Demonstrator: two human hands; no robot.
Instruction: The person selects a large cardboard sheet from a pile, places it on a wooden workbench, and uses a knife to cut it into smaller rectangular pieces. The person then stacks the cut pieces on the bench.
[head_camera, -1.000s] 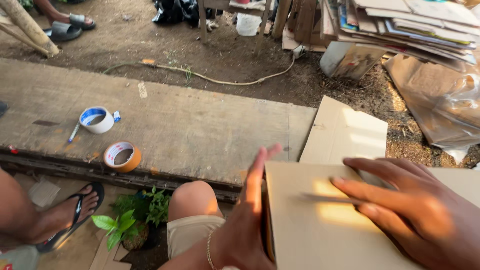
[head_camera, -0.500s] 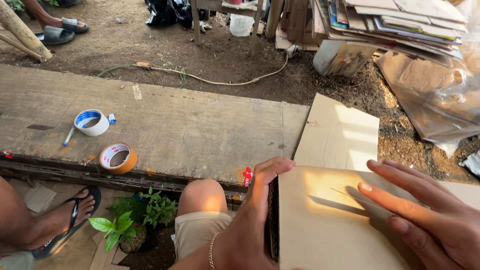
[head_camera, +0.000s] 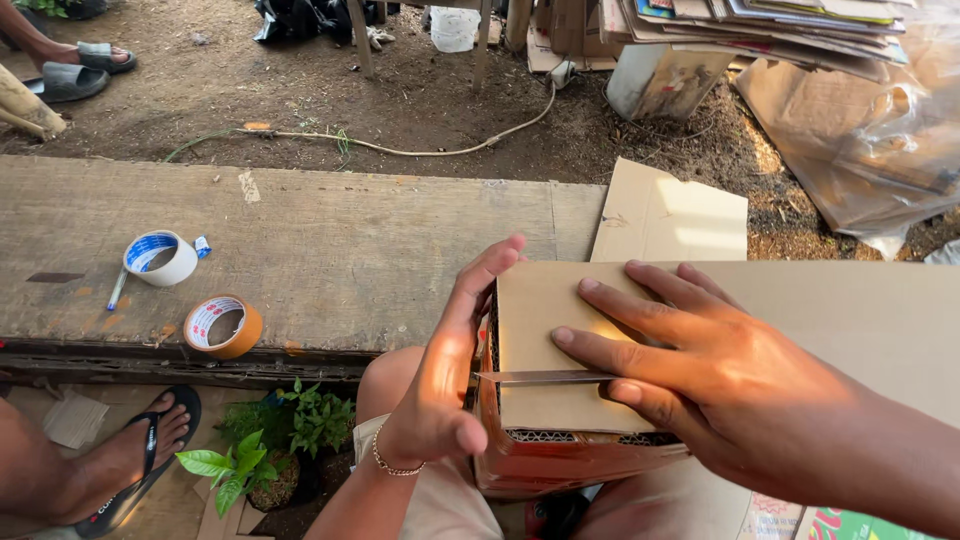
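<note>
Corrugated brown cardboard sheet (head_camera: 560, 340) lies on a stack in the person's lap, pinned under the spread fingers of the right hand (head_camera: 720, 370). Left hand (head_camera: 445, 370), fingers straight, braces its edge. Between them, a thin knife blade (head_camera: 545, 377) crosses the sheet; any cut is indiscernible.
</note>
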